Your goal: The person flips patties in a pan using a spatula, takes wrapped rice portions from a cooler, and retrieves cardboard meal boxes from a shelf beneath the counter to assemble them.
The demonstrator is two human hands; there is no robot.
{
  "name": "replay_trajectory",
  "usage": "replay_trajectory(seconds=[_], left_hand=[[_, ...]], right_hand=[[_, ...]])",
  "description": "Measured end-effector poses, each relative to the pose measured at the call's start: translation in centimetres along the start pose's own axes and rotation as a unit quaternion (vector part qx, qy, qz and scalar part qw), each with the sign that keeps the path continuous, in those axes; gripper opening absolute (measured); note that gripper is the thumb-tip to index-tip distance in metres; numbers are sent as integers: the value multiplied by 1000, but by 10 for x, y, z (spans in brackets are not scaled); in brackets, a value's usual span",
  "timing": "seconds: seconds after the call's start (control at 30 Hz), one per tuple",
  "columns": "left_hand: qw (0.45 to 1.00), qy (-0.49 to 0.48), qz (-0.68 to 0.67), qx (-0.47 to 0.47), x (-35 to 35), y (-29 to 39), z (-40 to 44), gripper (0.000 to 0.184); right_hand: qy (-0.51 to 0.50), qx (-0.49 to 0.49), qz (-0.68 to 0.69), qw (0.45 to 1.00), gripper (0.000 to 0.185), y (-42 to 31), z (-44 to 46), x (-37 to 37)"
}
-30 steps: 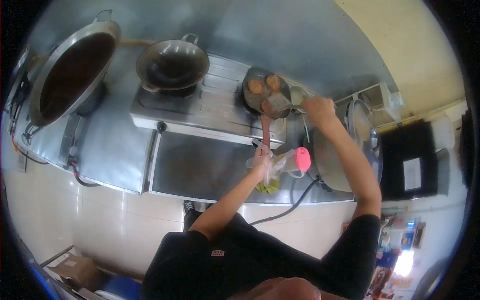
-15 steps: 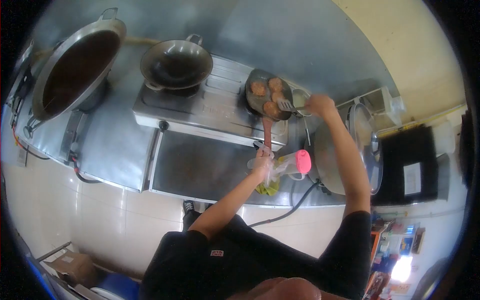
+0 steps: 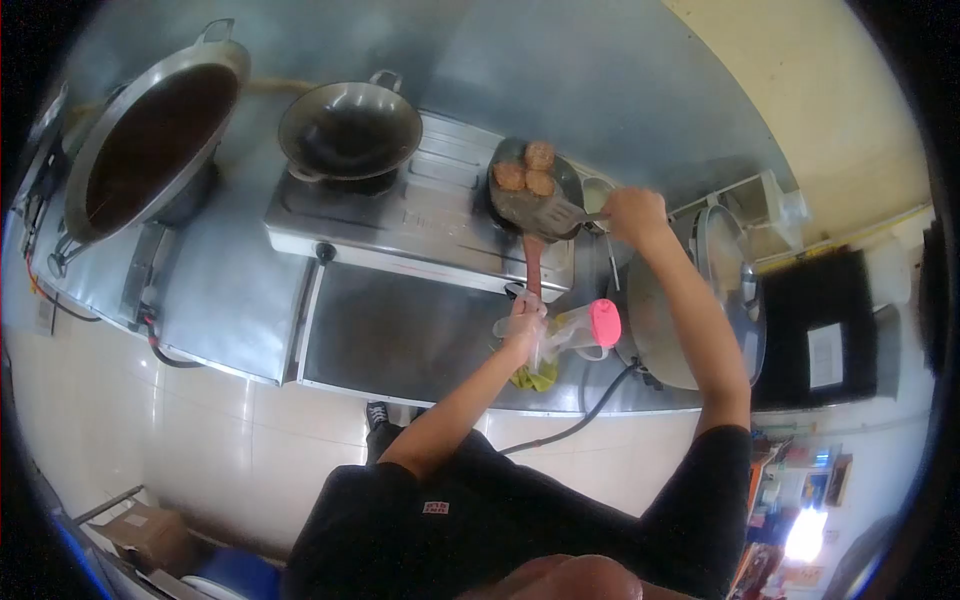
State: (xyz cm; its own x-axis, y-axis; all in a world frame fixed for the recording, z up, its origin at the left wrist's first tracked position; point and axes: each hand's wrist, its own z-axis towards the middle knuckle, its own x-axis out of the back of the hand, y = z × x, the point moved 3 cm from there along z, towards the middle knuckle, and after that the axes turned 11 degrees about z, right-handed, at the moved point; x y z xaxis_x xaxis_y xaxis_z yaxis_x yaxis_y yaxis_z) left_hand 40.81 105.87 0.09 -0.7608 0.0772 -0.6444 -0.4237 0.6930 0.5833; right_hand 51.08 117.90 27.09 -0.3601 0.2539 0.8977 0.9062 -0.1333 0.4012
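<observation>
A dark frying pan (image 3: 515,208) sits on the right side of the gas stove, with round browned patties (image 3: 510,177) grouped toward its far side. Its reddish-brown handle (image 3: 534,262) points at me, and my left hand (image 3: 524,328) is closed around the near end. Clear plastic shows about that hand, perhaps a bag or glove. From the right, my right hand (image 3: 636,214) grips a slotted spatula (image 3: 562,217), whose blade is low over the pan's right near part. Beside my left hand stands a clear plastic jug with a pink lid (image 3: 606,323); a yellow-green cloth (image 3: 537,376) lies below it.
An empty-looking wok (image 3: 350,135) rests on the stove's left burner. Farther left is a large pan of dark liquid (image 3: 165,140). A big pot (image 3: 660,310) with a glass lid (image 3: 725,260) leaning by it stands right. A hose (image 3: 590,412) crosses the counter's front edge.
The patties have shifted toward the far left of the pan and bunched together. The spatula has moved slightly left and nearer to me. My left hand stays on the handle.
</observation>
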Motion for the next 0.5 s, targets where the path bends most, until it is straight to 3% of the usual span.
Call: replay_trajectory(seconds=[0.1,0.2,0.3,0.4,0.5], left_hand=[[1000,10,-23,7,0,-1,1,22],[996,-52,-59,-38,7,-14,15,24],[999,-30,-20,-25,6,-9,8,23],[1000,-12,-4,-19,6,-6,9,26],[999,-26,6,-34,10,-13,12,30]], right_hand=[[29,-30,18,999,24,20,12,-12],[58,-59,125,989,24,28,28,-20],[35,-59,143,987,26,25,56,-52],[3,58,130,990,27,24,58,-61],[-64,28,171,983,26,29,33,-19]])
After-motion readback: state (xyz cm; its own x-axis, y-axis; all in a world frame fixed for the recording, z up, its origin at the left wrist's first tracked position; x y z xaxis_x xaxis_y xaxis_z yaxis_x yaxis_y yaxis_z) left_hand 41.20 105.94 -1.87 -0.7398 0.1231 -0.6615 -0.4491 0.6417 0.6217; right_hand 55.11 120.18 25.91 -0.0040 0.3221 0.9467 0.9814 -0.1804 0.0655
